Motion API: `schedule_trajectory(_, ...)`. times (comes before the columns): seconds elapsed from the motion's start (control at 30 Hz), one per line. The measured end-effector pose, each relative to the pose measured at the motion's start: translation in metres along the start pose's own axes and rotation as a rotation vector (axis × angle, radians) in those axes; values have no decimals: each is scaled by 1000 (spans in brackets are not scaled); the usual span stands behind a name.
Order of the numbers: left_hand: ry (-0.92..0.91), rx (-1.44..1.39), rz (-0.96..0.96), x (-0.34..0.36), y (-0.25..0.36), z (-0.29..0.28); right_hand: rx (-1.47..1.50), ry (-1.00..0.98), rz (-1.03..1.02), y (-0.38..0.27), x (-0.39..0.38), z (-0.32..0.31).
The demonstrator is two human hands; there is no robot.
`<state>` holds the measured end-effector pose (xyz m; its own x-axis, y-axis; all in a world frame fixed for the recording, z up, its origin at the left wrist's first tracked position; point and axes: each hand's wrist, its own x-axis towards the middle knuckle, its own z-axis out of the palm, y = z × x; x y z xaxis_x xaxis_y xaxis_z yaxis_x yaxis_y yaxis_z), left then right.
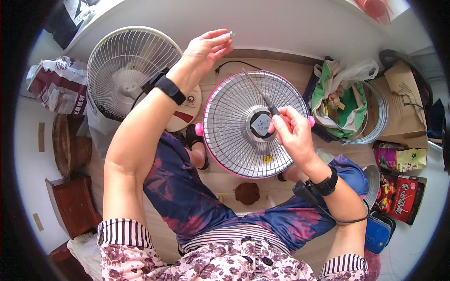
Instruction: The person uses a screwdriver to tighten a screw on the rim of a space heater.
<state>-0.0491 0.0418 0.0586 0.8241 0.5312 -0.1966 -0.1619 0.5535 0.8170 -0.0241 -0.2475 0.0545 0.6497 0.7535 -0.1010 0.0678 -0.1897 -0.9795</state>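
Observation:
Between my legs a round dish heater (234, 140) faces up, with a pink rim, a dark wire grille and a silver reflector. My right hand (295, 133) is closed around the dark handle of a screwdriver (257, 90), over the heater's central black disc. The screwdriver's long thin shaft slants up and left across the grille. My left hand (208, 49) is raised beyond the heater, near the wall. Its thumb and fingers pinch a small silvery piece (231, 34), perhaps a screw; it is too small to tell.
At left stands a white fan (126, 70) with a wire guard. A wooden box (72, 206) lies lower left. On the right are a green and white bag (340, 100), a wire coil (382, 117), cardboard (405, 89), a red package (401, 199) and a blue case (377, 234).

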Motion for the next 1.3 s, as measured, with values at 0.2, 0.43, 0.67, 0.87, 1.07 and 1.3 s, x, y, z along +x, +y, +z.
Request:
schedule_trajectory(0.2,-59,367,232,-15,-11,16,-18,157,-142,-13,12,-1)
schedule_trajectory(0.43,-33,584,478,-28,-20,33,-55,220,-221,-18,14,4)
schedule_trajectory(0.67,-43,665,524,-30,-25,36,-18,203,-197,-13,14,4)
schedule_trajectory(0.87,-75,683,531,-30,-30,40,-78,228,-203,-13,15,1)
schedule_trajectory(1.07,-40,686,511,-30,-30,42,-88,224,-216,-12,16,0)
schedule_trajectory(1.3,-19,751,546,-31,-29,42,-113,223,-219,-12,18,0)
